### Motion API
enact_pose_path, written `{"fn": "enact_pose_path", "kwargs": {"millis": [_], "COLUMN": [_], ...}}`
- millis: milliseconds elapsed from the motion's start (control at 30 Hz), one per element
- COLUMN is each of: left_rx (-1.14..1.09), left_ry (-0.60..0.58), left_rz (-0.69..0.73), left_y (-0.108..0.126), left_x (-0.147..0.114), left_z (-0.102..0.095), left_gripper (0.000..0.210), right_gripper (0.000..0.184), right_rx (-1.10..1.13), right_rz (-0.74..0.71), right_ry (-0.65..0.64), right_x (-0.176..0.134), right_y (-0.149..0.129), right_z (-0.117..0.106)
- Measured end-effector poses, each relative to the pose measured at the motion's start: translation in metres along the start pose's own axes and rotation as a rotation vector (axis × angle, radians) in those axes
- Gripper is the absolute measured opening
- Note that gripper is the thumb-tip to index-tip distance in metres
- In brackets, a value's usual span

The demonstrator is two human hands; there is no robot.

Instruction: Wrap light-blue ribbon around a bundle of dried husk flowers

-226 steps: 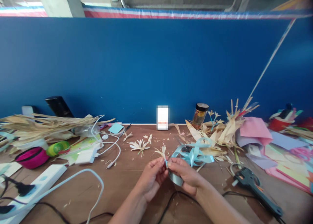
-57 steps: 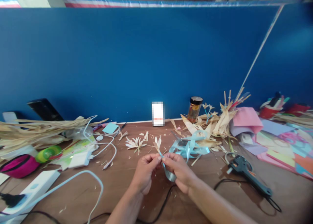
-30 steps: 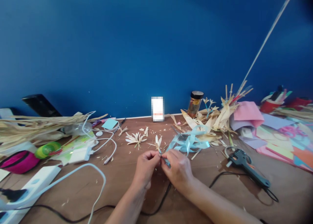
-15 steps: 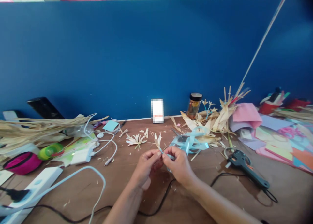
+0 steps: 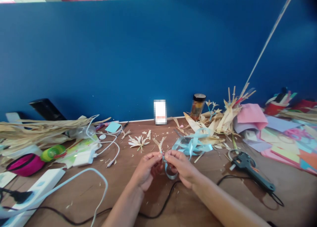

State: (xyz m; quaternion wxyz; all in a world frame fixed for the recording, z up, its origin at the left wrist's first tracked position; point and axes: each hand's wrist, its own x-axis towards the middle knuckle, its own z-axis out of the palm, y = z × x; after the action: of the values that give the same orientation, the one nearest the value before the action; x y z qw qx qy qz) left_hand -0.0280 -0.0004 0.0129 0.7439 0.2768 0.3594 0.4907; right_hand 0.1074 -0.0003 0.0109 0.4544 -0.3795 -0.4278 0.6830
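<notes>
Turned since the frame half a second ago: the husk flower (image 5: 159,144), whose petals now open in a V above the fingertips instead of leaning left in a narrow bunch; the ribbon loop (image 5: 170,176) below it also shows more fully.

Position: the husk flower stands roughly upright at the meeting point of the left hand (image 5: 148,169) and the right hand (image 5: 180,166), its stem at their fingertips. The pale blue loop hangs below, just right of the stem. Fingers cover most of the join, so I cannot say how far the ribbon wraps the stem.

Surface, referenced to the husk flower: brown table (image 5: 123,182), scattered with husk scraps. Just left of it lies a second, fuller flower (image 5: 138,142); to its right, a tangle of blue ribbon (image 5: 193,146). Farther right and nearer the viewer: a glue gun (image 5: 252,174). Behind and right: a jar (image 5: 197,106) and a bunch of dry husks (image 5: 228,119). Far left: a white power strip (image 5: 41,189). Behind everything rises a blue partition (image 5: 123,55).

Hands: both narrow, thumbs against index fingers. Left pinches the flower's stem; right pinches the ribbon right beside it. Forearms converge on the flower from the lower edge of view.
</notes>
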Motion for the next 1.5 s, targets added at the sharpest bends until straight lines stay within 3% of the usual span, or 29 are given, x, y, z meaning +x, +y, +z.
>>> {"fn": "enact_pose_path", "kwargs": {"millis": [233,400,500,900,1500], "left_rx": [0.135,0.193,0.250,0.509,0.501], "left_ry": [0.013,0.087,0.099,0.148,0.225], "left_rz": [0.012,0.064,0.086,0.190,0.252], "left_y": [0.002,0.000,-0.002,-0.006,-0.009], "left_x": [0.000,0.004,0.005,0.010,0.007], "left_z": [-0.002,-0.002,-0.003,-0.012,-0.004], "left_gripper": [0.014,0.015,0.017,0.021,0.020], "right_gripper": [0.019,0.011,0.009,0.007,0.011], "right_rx": [-0.142,-0.510,-0.659,-0.900,-1.170], "right_rz": [-0.006,-0.258,-0.332,-0.413,-0.524], "right_ry": [-0.005,0.124,0.173,0.246,0.377], "right_x": [0.002,0.001,0.001,-0.002,-0.006], "right_y": [0.001,0.002,0.004,0.008,0.015], "right_z": [-0.002,-0.001,-0.003,-0.002,0.005]}}
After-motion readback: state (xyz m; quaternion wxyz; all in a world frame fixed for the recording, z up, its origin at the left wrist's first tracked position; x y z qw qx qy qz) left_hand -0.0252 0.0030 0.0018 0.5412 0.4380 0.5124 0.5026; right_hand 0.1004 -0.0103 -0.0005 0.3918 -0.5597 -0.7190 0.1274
